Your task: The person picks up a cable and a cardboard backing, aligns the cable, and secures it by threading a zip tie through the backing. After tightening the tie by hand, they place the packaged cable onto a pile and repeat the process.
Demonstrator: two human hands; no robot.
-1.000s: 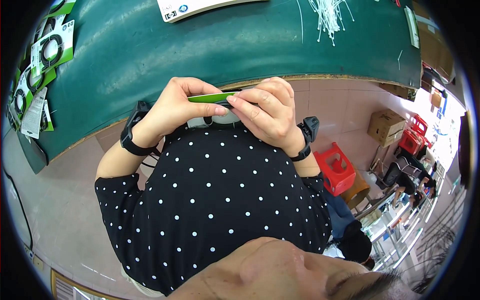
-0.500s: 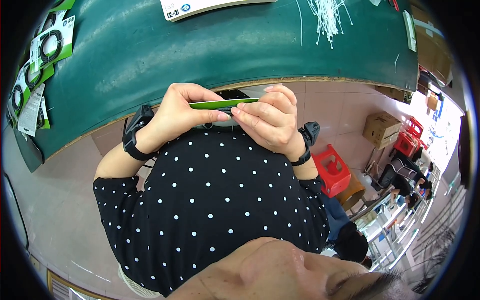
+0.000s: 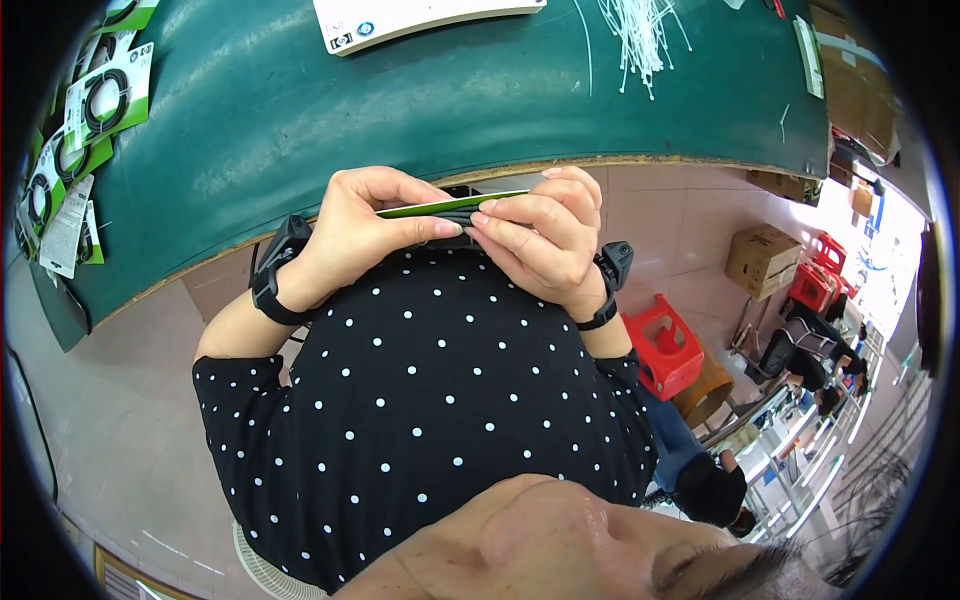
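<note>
A green-and-white card (image 3: 415, 210) is held nearly edge-on in front of my chest, just off the table's near edge. Against its near side lies a coiled black cable (image 3: 460, 214). My left hand (image 3: 360, 222) is closed on the card's left end, thumb in front over the cable and fingers behind. The thumb and index finger of my right hand (image 3: 548, 235) pinch at the cable and the card's right part. The exact grip under the right fingertips is hidden.
On the green table (image 3: 300, 120), several carded black cables (image 3: 108, 100) are piled at far left. A white stack of cards (image 3: 430, 20) and a bunch of white cable ties (image 3: 640, 40) lie along the back. A red stool (image 3: 665, 350) and a cardboard box (image 3: 763, 262) stand at right.
The card's right end has tipped up slightly, and my right hand has risen a little with it. More of the black cable shows between the hands. Both hands keep their hold.
</note>
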